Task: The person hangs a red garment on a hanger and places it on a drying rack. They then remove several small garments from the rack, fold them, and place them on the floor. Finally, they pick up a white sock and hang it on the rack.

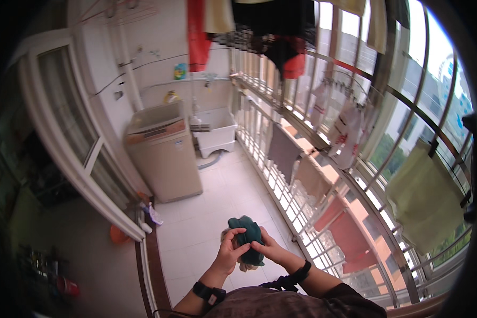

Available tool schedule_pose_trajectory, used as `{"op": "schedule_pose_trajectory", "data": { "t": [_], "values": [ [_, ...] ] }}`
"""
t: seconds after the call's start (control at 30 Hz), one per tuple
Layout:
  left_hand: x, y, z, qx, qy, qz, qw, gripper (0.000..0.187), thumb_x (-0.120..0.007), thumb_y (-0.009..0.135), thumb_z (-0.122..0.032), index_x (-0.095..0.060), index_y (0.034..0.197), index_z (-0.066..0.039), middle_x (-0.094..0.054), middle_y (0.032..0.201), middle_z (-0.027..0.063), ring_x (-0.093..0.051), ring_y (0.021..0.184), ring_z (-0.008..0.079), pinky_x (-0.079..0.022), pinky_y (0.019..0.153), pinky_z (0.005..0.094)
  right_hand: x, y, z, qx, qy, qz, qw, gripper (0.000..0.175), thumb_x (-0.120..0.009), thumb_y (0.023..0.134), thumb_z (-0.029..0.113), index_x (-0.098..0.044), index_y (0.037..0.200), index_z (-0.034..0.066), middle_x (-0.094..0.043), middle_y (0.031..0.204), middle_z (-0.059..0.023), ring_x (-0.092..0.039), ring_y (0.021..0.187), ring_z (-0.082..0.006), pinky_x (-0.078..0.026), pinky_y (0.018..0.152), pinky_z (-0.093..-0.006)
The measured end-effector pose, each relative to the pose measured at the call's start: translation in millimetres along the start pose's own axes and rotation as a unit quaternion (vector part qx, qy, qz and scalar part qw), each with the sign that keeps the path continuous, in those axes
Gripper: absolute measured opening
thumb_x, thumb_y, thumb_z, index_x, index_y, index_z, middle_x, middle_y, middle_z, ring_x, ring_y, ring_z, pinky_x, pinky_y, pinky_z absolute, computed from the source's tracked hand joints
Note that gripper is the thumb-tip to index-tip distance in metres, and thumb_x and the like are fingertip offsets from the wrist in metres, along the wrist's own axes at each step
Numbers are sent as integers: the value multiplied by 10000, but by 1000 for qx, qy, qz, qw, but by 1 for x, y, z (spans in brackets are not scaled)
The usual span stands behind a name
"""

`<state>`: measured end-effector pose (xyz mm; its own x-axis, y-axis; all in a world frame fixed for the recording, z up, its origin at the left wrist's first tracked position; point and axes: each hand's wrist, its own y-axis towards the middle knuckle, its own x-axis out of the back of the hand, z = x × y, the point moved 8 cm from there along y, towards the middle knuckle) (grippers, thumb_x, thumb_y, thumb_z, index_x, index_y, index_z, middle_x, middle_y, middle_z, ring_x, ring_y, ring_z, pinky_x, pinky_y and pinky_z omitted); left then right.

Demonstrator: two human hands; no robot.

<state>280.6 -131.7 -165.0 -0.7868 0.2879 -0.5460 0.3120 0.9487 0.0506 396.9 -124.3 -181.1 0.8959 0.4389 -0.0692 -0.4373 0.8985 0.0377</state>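
Observation:
A bunched dark green cloth (249,234) is held between my two hands in front of my body, at the lower middle of the view. My left hand (229,250) grips its left side, fingers curled over the top and thumb pressed on the front. On the right side, my right hand (268,247) holds it with the thumb on its face. Beige cloth (247,267) shows beneath and behind the green one; whether the two are one item I cannot tell. Dark straps circle both my wrists.
A top-loading washing machine (165,159) stands ahead-left, beside a white utility sink (216,129). Barred windows with hanging cloths, among them a green one (425,198) and a red one (349,234), line the right. A sliding door frame (79,159) and raised threshold (155,274) lie left.

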Motion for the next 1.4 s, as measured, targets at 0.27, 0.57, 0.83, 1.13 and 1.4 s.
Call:
{"op": "schedule_pose_trajectory", "data": {
  "t": [0.27, 0.57, 0.83, 1.13, 1.4],
  "values": [
    [86, -84, -105, -215, 137, -65, 965, 497, -560, 789, -41, -418, 1265, -47, -429, 1239, 72, -410, 1217, 185, -305, 1059, 312, -167, 72, 15, 5, 37, 196, 980, 598, -717, 821, 185, -410, 1313, 40, -504, 1255, -63, -473, 1134, -141, -412, 963, -321],
    [162, -159, -174, -308, 446, -267, 797, 551, -717, 751, -126, -470, 1238, -48, -407, 1194, 157, -479, 1064, 292, -407, 906, 378, -278, 141, 16, 27, -197, 301, 933, 302, -680, 762, 71, -613, 1049, 5, -659, 946, -61, -591, 904, -123, -485, 815, -291],
    [280, -173, -153, -199, 98, -460, 860, 284, -652, 884, -144, -486, 1090, -42, -571, 909, 40, -614, 752, 107, -511, 656, 236, -327, 213, 10, 60, -48, 400, 913, 343, -629, 792, 63, -585, 1129, 17, -645, 925, -38, -590, 835, -120, -498, 749, -291],
    [336, -125, -163, -221, -194, -401, 868, 423, -469, 967, -320, -499, 1262, -18, -586, 1207, 101, -561, 1110, 216, -410, 1005, 368, -397, 261, -16, 244, -227, 568, 753, 490, -730, 729, 225, -513, 1081, -39, -619, 901, -256, -598, 905, -426, -481, 783, -446],
    [379, -198, -180, -297, -212, -531, 765, 396, -560, 862, -95, -509, 1238, 17, -581, 1200, 133, -562, 1110, 261, -419, 1015, 395, -457, 273, -94, -40, -90, 637, 765, 653, -743, 770, 424, -448, 1158, -10, -566, 1013, -139, -542, 938, -202, -444, 836, -338]
  ]
}}
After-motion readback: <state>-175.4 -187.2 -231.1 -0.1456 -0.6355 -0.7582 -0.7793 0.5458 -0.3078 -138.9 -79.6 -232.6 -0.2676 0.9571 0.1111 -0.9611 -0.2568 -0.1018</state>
